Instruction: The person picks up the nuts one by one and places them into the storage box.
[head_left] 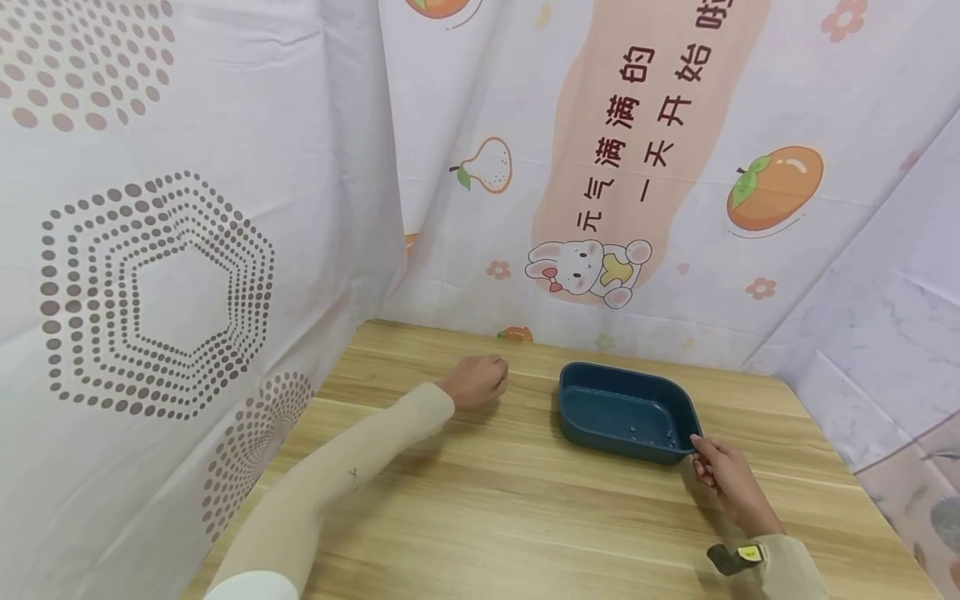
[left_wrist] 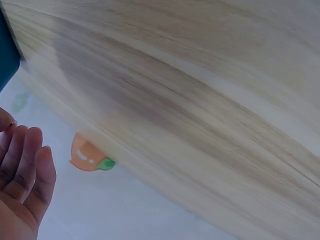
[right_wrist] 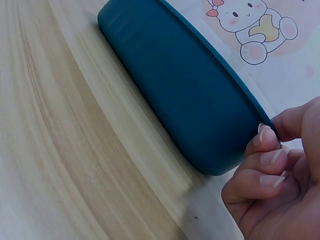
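Observation:
A dark blue-green plastic tub with rounded corners stands on the wooden table, with several tiny shiny pieces on its floor near the right end. My right hand pinches the rim at the tub's near right corner. In the right wrist view, the thumb is over the rim and curled fingers lie against the outer wall. My left hand is left of the tub, above the table, its fingers bent and thumb tip meeting the index fingertip. Whether something tiny is between those fingertips I cannot tell.
The wooden table reaches back to a printed cloth with a rabbit and fruit. A patterned white curtain hangs along the left side, and another cloth hangs on the right. A dark strap with a yellow tag circles my right wrist.

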